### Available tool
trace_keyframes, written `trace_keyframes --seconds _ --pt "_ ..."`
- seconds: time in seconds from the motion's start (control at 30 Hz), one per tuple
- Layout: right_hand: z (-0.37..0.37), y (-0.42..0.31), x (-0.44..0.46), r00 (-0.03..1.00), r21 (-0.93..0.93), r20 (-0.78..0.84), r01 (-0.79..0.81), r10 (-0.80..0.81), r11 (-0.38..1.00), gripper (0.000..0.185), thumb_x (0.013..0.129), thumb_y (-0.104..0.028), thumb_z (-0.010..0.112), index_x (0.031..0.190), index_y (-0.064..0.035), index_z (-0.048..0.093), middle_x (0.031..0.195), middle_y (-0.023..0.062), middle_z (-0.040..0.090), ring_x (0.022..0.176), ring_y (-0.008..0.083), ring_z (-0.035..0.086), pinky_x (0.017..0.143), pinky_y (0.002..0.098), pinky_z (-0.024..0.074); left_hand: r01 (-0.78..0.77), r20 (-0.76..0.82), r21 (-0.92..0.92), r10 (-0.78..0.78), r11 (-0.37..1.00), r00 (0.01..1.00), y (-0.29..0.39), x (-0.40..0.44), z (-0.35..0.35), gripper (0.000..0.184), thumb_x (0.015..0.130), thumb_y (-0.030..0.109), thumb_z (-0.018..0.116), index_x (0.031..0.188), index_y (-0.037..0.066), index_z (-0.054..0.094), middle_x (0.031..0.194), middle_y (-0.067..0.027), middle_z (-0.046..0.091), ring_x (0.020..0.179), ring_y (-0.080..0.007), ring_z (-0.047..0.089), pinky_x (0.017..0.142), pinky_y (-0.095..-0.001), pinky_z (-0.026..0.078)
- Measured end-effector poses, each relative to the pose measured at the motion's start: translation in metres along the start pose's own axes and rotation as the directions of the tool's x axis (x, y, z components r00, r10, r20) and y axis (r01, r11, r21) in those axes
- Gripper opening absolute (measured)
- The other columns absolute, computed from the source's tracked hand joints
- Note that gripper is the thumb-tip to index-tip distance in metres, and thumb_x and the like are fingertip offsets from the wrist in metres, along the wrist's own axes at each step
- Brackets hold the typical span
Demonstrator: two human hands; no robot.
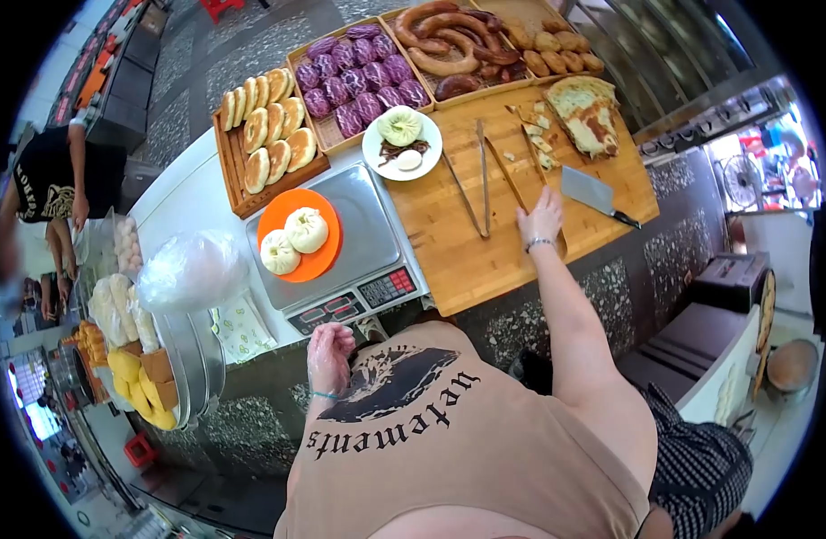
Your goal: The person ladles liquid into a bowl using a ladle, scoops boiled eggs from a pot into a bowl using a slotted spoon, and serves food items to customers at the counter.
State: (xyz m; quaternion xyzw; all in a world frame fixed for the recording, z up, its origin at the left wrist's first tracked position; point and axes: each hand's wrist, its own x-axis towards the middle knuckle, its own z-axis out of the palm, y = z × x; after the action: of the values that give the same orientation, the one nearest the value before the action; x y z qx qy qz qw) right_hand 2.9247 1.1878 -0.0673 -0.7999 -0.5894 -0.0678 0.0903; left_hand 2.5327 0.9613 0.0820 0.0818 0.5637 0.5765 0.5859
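Observation:
My right hand (540,220) lies over a pair of metal tongs (503,171) on the wooden board, fingers curled around it near its joined end. Left of that, a second pair of tongs (483,171) rests with its arms spread. My left hand (330,353) is raised in front of the scale (359,216), fingers curled in; it seems to wear a thin clear glove, and nothing shows in it. On the scale, an orange plate (327,254) bears two white steamed buns (293,241). A white plate (370,144) beside it holds a greenish bun, a peeled egg and dark shreds.
A cleaver (588,190) and a piece of flatbread (585,117) lie on the board (440,269). Trays of browned cakes (273,130), purple buns (359,76) and sausages (449,36) line the back. Plastic bags (193,269) stand left. Another person (62,175) is at far left.

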Motion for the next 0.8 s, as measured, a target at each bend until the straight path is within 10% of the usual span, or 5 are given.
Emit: trace_keyframes --seconds 0.07,0.13,0.2,0.27,0.8 --pt "0.016 -0.029 0.011 0.959 0.441 -0.112 0.284 -0.262 0.851 0.065 0.082 -0.032 0.063 0.133 -0.0046 0.034 0.123 0.0193 0.05 0.111 0.035 0.049 0.092 0.0428 0.0423 -0.012 -0.021 -0.015 0.012 1.0 1.0 -0.002 0.0 -0.002 0.015 0.095 0.019 0.048 0.095 0.005 0.054 0.083 -0.0063 0.058 0.072 -0.0126 0.055 0.069 -0.0252 0.047" --pt "0.042 -0.085 0.011 0.871 0.783 0.404 -0.171 -0.281 0.598 0.054 0.087 -0.029 0.057 0.132 -0.0049 0.037 0.12 0.0206 0.052 0.104 0.0337 0.055 0.084 0.0413 0.0482 -0.022 -0.039 -0.029 0.021 0.999 0.999 -0.005 0.001 -0.003 0.015 0.095 0.019 0.048 0.097 0.005 0.054 0.084 -0.0058 0.057 0.074 -0.0131 0.055 0.07 -0.0257 0.047" --pt "0.018 -0.154 0.011 0.582 0.598 0.776 -0.801 -0.244 -0.009 0.048 0.091 -0.031 0.051 0.131 -0.0062 0.039 0.119 0.0158 0.055 0.099 0.0286 0.058 0.08 0.04 0.0507 -0.029 -0.038 -0.017 0.029 0.999 0.999 -0.008 0.0 -0.004 0.015 0.095 0.019 0.048 0.097 0.005 0.054 0.084 -0.0062 0.057 0.074 -0.0134 0.055 0.069 -0.0264 0.047" --pt "0.021 -0.2 0.026 0.481 0.452 0.849 -0.875 -0.217 -0.17 0.049 0.092 -0.029 0.051 0.133 -0.0094 0.035 0.121 0.0112 0.055 0.104 0.026 0.058 0.084 0.0428 0.0498 -0.027 -0.071 -0.025 0.025 0.999 0.997 0.0 -0.005 0.001 0.014 0.095 0.017 0.049 0.093 0.004 0.054 0.082 -0.0068 0.059 0.07 -0.0128 0.055 0.066 -0.0262 0.048" --pt "-0.111 -0.231 0.155 0.709 0.756 0.651 -0.639 -0.271 0.144 0.033 0.087 -0.007 0.04 0.118 0.0017 0.047 0.11 0.0146 0.06 0.094 0.0241 0.063 0.075 0.0375 0.0572 0.027 0.005 -0.028 -0.027 0.999 1.0 0.032 0.041 -0.057 0.015 0.095 0.017 0.048 0.093 0.003 0.054 0.079 -0.0075 0.06 0.067 -0.0133 0.056 0.064 -0.0257 0.048"
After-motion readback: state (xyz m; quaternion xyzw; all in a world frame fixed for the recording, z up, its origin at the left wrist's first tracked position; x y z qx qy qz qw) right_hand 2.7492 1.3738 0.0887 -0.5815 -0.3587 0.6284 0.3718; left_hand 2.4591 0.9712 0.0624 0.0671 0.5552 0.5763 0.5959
